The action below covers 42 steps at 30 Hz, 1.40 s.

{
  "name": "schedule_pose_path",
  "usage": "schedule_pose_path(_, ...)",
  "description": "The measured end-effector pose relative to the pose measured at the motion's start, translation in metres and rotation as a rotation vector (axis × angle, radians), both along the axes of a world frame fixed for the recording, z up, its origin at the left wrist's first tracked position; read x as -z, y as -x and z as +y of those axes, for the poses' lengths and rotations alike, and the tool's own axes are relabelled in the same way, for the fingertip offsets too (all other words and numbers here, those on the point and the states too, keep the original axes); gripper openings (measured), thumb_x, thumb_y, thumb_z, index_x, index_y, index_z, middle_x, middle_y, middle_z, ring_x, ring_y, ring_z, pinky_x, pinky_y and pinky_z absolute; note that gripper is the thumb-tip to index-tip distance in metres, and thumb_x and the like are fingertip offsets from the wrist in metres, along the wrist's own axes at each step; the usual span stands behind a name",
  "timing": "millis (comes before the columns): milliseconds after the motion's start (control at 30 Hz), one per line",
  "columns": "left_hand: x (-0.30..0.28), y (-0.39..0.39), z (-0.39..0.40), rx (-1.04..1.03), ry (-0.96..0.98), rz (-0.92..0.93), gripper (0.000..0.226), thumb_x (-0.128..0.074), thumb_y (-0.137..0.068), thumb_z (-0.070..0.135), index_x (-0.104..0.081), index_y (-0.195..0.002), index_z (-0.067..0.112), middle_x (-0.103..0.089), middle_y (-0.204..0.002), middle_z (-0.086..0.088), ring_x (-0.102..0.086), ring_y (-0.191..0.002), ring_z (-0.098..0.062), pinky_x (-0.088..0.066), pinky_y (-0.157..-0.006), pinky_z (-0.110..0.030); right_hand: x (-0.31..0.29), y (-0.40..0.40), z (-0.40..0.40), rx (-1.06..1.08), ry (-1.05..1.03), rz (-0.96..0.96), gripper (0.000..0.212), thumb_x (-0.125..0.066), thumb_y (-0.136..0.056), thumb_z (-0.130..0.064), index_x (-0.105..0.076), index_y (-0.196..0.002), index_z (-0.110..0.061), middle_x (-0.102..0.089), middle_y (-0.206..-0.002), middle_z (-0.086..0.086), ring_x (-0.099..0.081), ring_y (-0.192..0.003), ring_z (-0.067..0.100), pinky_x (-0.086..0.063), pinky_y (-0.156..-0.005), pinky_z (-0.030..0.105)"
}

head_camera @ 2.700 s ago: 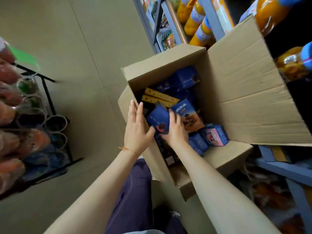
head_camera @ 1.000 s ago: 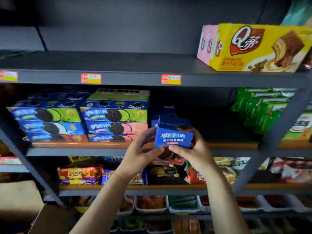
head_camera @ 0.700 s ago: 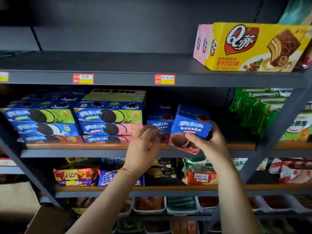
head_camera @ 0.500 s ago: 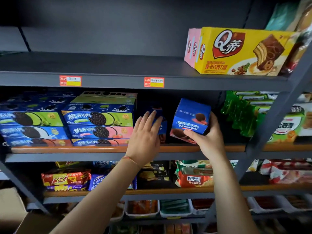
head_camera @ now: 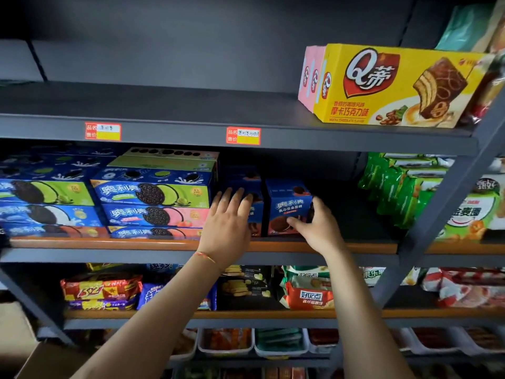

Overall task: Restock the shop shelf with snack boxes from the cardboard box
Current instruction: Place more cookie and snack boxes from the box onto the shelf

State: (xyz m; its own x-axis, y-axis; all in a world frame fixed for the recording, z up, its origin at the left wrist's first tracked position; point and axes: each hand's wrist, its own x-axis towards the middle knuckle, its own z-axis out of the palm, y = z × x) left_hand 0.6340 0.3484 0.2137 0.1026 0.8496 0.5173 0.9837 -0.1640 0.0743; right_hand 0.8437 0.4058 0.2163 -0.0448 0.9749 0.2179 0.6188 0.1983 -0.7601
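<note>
Small blue cardboard snack box with white lettering and a chocolate-biscuit picture (head_camera: 289, 207) stands upright on the middle shelf with the orange wooden front edge (head_camera: 153, 243). Long axis vertical; printed front faces outward toward the camera, lettering reading level, biscuit picture at the bottom. Its base sits just behind the shelf's front edge.

Right hand (head_camera: 318, 228) holds this box: thumb pressed across the lower front face, fingers curled round the right side panel. Grip is closed on the box.

Second small blue snack box (head_camera: 255, 212), same design, stands just beside it on the left, also upright, the two close together or touching; cannot tell which. More blue boxes sit behind it in shadow. Left hand (head_camera: 228, 222) lies flat against the front of this second box, fingers straight and slightly spread, pointing up, not curled round anything. A thin red string bracelet (head_camera: 206, 257) circles the left wrist.

Left of the small boxes: stacks of long blue biscuit cartons with green, white and pink panels (head_camera: 153, 198), lying flat, long axes running left to right.

Shelf above carries a yellow cake carton with a brown heart logo (head_camera: 396, 86) and two red-and-yellow price tags (head_camera: 243, 135) on its front rail. Green snack packets (head_camera: 396, 187) at right on the middle level. A corner of a brown cardboard box (head_camera: 41, 362) shows at bottom left.
</note>
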Motion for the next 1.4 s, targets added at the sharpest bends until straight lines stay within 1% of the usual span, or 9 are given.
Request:
schedule_pose_path(167, -0.015, 0.012, -0.024, 0.211, -0.218, -0.235, 0.038, -0.055, -0.085, 0.018, -0.064, -0.121, 0.008, -0.063, -0.123, -0.012, -0.056, -0.117, -0.033, -0.046, -0.101, -0.043, 0.000, 0.033, -0.050, 0.106, -0.396, 0.178, 0.038, -0.075, -0.086, -0.021, -0.059, -0.120, -0.013, -0.060, -0.112, 0.001, -0.056, -0.099, 0.005, -0.043, -0.078, 0.006)
schedule_pose_path(233, -0.018, 0.029, -0.046, 0.195, -0.333, -0.367, 0.024, -0.054, -0.088, 0.019, -0.069, -0.103, 0.010, -0.067, -0.099, -0.004, -0.061, -0.090, -0.025, -0.050, -0.074, -0.035, 0.001, 0.057, -0.068, -0.098, -0.260, 0.284, 0.010, -0.070, -0.090, -0.020, -0.066, -0.096, -0.015, -0.065, -0.084, -0.005, -0.060, -0.076, 0.005, -0.048, -0.067, 0.014)
schedule_pose_path(333, 0.002, 0.074, -0.079, 0.045, -0.265, -0.576, 0.018, -0.053, -0.087, 0.023, -0.070, -0.086, 0.019, -0.061, -0.070, 0.009, -0.057, -0.062, -0.015, -0.045, -0.055, -0.030, 0.009, 0.110, -0.086, -0.438, 0.098, 0.337, 0.013, -0.066, -0.094, -0.018, -0.067, -0.081, -0.014, -0.064, -0.065, -0.003, -0.060, -0.059, 0.013, -0.049, -0.060, 0.025)
schedule_pose_path(567, 0.139, 0.242, -0.171, -0.470, 0.461, -0.853, 0.012, -0.058, -0.090, 0.032, -0.069, -0.088, 0.028, -0.071, -0.082, 0.000, -0.067, -0.083, -0.024, -0.052, -0.072, -0.034, 0.094, 0.278, -0.116, -0.689, 0.425, 0.055, 0.011, -0.066, -0.092, -0.026, -0.068, -0.082, -0.022, -0.071, -0.076, -0.006, -0.065, -0.069, 0.004, -0.048, -0.063, 0.019)
schedule_pose_path(733, 0.227, 0.350, -0.277, -0.728, 0.522, -1.131, 0.023, -0.053, -0.079, 0.043, -0.067, -0.084, 0.025, -0.072, -0.077, -0.003, -0.070, -0.078, -0.028, -0.058, -0.073, -0.041, 0.191, 0.422, -0.169, -0.824, 0.670, -0.107, 0.015, -0.062, -0.094, -0.017, -0.064, -0.079, -0.018, -0.065, -0.070, 0.000, -0.059, -0.056, 0.008, -0.046, -0.058, 0.023)
schedule_pose_path(1000, 0.327, 0.508, -0.376, -1.105, 0.593, -1.013, 0.022, -0.053, -0.092, 0.025, -0.071, -0.090, 0.013, -0.071, -0.093, -0.013, -0.068, -0.089, -0.033, -0.051, -0.076, -0.040, 0.314, 0.636, -0.263, -0.963, 0.788, -0.327, 0.014, -0.064, -0.091, -0.005, -0.064, -0.080, -0.014, -0.059, -0.067, -0.004, -0.053, -0.057, -0.003, -0.042, -0.060, 0.021)
schedule_pose_path(1067, 0.357, 0.538, -0.391, -1.148, 0.579, -0.809, 0.020, -0.054, -0.085, 0.021, -0.072, -0.088, 0.013, -0.067, -0.087, -0.015, -0.066, -0.086, -0.037, -0.048, -0.086, -0.044, 0.345, 0.679, -0.273, -0.942, 0.784, -0.381, 0.004, -0.064, -0.090, -0.003, -0.066, -0.092, -0.004, -0.063, -0.079, 0.004, -0.058, -0.072, 0.007, -0.043, -0.069, 0.025)
schedule_pose_path(1233, 0.410, 0.587, -0.410, -1.164, 0.726, -0.621, 0.023, -0.058, -0.082, 0.026, -0.072, -0.094, 0.012, -0.066, -0.104, -0.012, -0.058, -0.110, -0.035, -0.007, -0.118, -0.057, 0.409, 0.750, -0.259, -0.830, 0.617, -0.740, 0.036, -0.065, -0.088, -0.017, -0.058, -0.123, -0.012, -0.053, -0.125, 0.011, -0.053, -0.115, 0.028, -0.040, -0.097, 0.033)
schedule_pose_path(1400, 0.430, 0.598, -0.415, -1.117, 0.741, -0.551, 0.024, -0.052, -0.083, 0.030, -0.070, -0.083, 0.015, -0.066, -0.086, -0.006, -0.060, -0.097, -0.031, -0.018, -0.119, -0.055, 0.446, 0.770, -0.243, -0.812, 0.642, -0.977, 0.050, -0.070, -0.086, -0.036, -0.052, -0.127, -0.015, -0.053, -0.130, 0.009, -0.052, -0.121, 0.031, -0.044, -0.101, 0.044)
